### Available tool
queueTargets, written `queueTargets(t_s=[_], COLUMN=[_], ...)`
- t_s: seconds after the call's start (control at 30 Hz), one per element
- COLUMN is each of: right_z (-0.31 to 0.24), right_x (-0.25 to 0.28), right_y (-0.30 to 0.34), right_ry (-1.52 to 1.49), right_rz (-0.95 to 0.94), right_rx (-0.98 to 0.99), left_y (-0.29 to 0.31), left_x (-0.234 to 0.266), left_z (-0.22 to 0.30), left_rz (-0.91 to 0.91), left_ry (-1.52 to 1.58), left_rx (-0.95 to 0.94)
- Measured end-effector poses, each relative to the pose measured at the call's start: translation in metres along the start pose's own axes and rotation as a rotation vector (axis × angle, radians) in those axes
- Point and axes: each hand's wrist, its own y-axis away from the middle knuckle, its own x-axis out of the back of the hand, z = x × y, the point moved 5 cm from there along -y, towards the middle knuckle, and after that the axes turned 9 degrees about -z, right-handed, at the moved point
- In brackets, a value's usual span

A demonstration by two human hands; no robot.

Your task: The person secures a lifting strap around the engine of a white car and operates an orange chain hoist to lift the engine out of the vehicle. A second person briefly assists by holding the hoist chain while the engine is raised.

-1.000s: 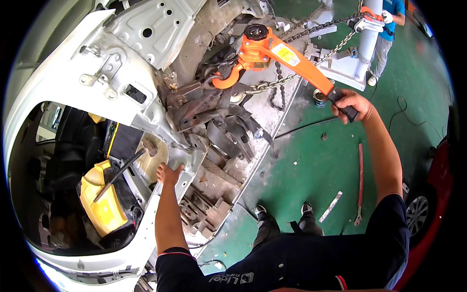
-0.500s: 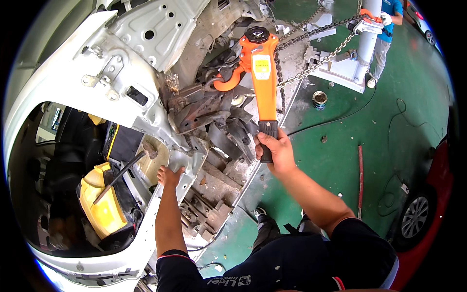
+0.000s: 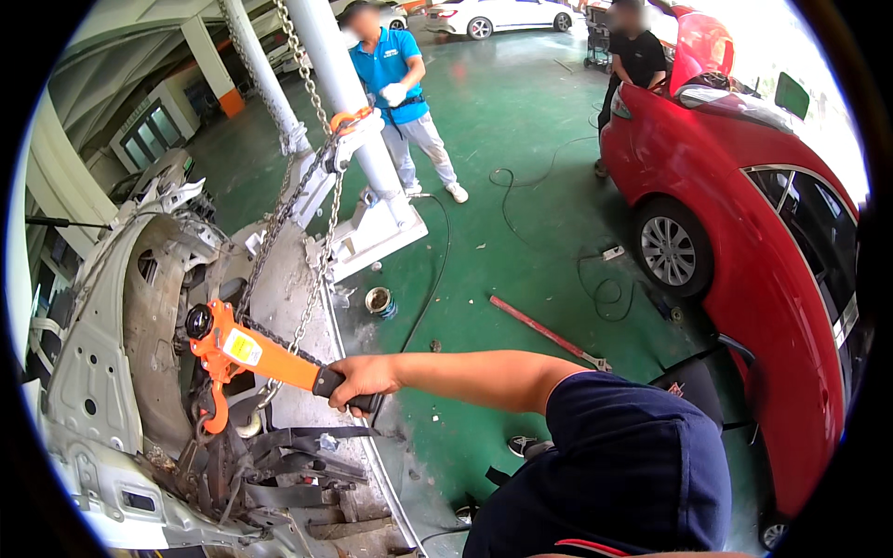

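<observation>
My right hand [image 3: 363, 381] is closed around the black grip of an orange lever chain hoist [image 3: 265, 353]. The hoist's lever points toward me. Its orange hook [image 3: 217, 409] hangs down and is caught on metal at the damaged front of the white car body [image 3: 88, 372]. A steel chain [image 3: 327, 251] runs from the hoist up to a second orange hook [image 3: 351, 119] at the grey post [image 3: 349, 84]. Near the hoist a smaller pale hook [image 3: 249, 426] hangs on the chain. My left hand is out of the picture.
A red car [image 3: 744, 242] stands on the right. A red-handled tool [image 3: 549, 330], a small can [image 3: 379, 301] and dark cables [image 3: 442, 270] lie on the green floor. A person in a blue shirt [image 3: 386, 70] stands behind the post; another in black [image 3: 640, 56] is beside the red car.
The view has swung to the right and up, bringing the red car and both people into fuller sight. My left hand has left the picture; my right still grips the hoist lever.
</observation>
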Motion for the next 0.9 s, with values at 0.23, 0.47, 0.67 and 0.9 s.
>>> queueTargets(t_s=[0.23, 0.47, 0.67, 0.9], right_z=[0.019, 0.032, 0.001, -0.085], right_x=[-0.031, -0.049, -0.002, 0.139], right_y=[-0.002, -0.013, 0.004, 0.026], right_ry=[-0.022, -0.020, 0.317, 0.681], right_rz=[0.075, 0.170, 0.249, 0.224], right_rx=[0.040, 0.046, -0.137, -0.246], left_y=[-0.007, -0.034, -0.024, 0.036], left_x=[-0.021, -0.050, -0.006, 0.304], left_z=[-0.002, -0.007, -0.020, -0.016], left_rz=[-0.072, -0.095, -0.057, 0.757], left_ry=[0.031, 0.050, 0.327, 1.724], left_rx=[0.031, -0.007, -0.015, -0.385])
